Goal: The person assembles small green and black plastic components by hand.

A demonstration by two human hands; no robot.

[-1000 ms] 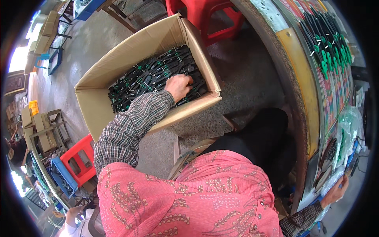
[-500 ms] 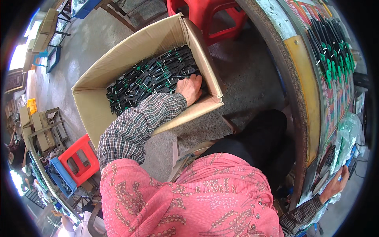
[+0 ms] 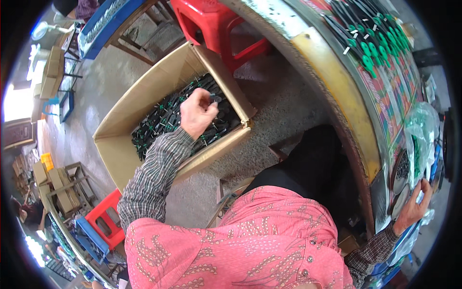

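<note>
A small dark part [image 3: 212,98] is pinched between the curled fingertips of the left hand [image 3: 196,113], raised just above the black-and-green parts [image 3: 159,120] heaped in the cardboard box [image 3: 126,111] on the floor. The right hand [image 3: 413,207] is laid on the table edge [image 3: 337,91], fingers loosely bent against clear plastic bags [image 3: 422,126].

Open brown cardboard box [image 3: 130,159] on the floor.

A workshop — cardboard box [image 3: 144,139] of parts, cluttered worktable [image 3: 337,91]
</note>
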